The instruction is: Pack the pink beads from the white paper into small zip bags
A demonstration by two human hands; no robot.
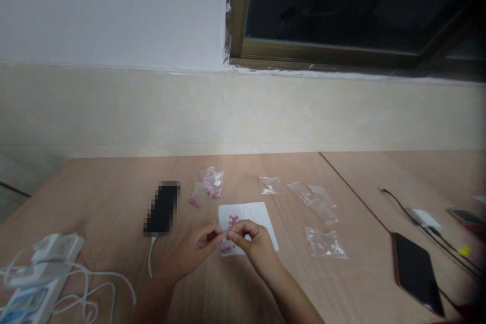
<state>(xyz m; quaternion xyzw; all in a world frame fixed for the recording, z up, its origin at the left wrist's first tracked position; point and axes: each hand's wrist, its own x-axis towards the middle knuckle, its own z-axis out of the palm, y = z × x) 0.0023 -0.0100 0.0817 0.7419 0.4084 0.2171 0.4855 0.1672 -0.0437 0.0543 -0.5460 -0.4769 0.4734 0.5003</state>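
My left hand (201, 243) and my right hand (252, 243) meet fingertip to fingertip above a white sheet of paper (261, 215). Both are closed in a pinch, and whatever lies between the fingertips is too small to make out. Small pink beads (232, 220) are scattered on the paper just beyond my fingers, with more pink pieces (228, 250) partly hidden below them. Behind the paper on the left, clear plastic bags (212, 179) hold some pink pieces.
Clear zip bags (271, 186) lie behind and right of the paper, another bag (325, 243) nearer. A phone (162, 210) with a white cable is left. At far left sits a power strip (56, 263) with tangled cords. Another phone (416, 271) and black cables (402, 200) are right.
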